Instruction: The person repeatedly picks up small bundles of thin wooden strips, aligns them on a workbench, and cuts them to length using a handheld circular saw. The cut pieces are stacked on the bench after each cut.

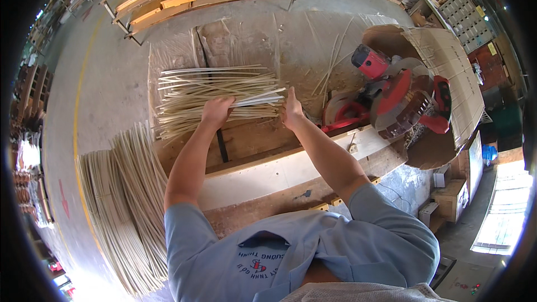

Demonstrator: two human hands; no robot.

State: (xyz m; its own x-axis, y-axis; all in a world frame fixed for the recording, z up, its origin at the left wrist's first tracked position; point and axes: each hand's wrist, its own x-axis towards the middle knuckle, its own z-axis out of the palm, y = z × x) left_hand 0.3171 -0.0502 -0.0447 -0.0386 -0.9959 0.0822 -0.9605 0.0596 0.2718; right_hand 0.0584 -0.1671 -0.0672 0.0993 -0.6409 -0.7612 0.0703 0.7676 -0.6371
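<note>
A pile of thin pale wooden sticks (pixel 218 81) lies crosswise on the workbench. My left hand (pixel 218 112) is closed round a small bundle of sticks (pixel 257 100) on the near side of the pile, whose tops look whiter in the light. Against the right ends of these sticks stands my right hand (pixel 291 110), fingers stretched out and palm turned toward the ends. To its right is a red and black miter saw (pixel 400 98), its round guard and handle facing me.
Long sticks (pixel 120 201) are stacked at the left. A few loose sticks (pixel 334 61) lie beyond my right hand. Bent cardboard (pixel 447 67) stands behind the saw. A white board (pixel 268 176) runs along the bench's near edge. Shelves with wooden parts (pixel 190 0) stand at the far side.
</note>
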